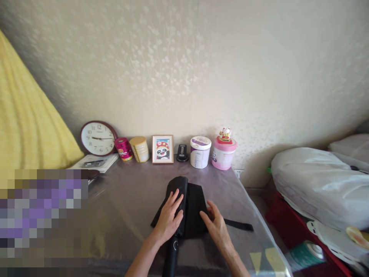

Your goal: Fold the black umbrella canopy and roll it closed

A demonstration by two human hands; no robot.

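A black folding umbrella [194, 207] lies on the table with its canopy collapsed and loose panels spread to both sides. Its dark handle [170, 256], with a round button, points toward me. My left hand [170, 215] rests flat on the folded canopy, fingers stretched out. At the right edge of a loose panel is my right hand [215, 223], its thumb and fingers apart and slightly curved; whether it touches the fabric I cannot tell. From beneath or behind that hand a black strap [240, 225] sticks out to the right.
Along the wall on the covered table [129, 200] stand a clock [98, 138], a pink tin [123, 149], a yellow-lidded canister [139, 149], a framed panda picture [163, 149], a small black device [182, 152] and two tubs [199, 153], one topped by a cat figurine [225, 134]. White bags [323, 184] lie right.
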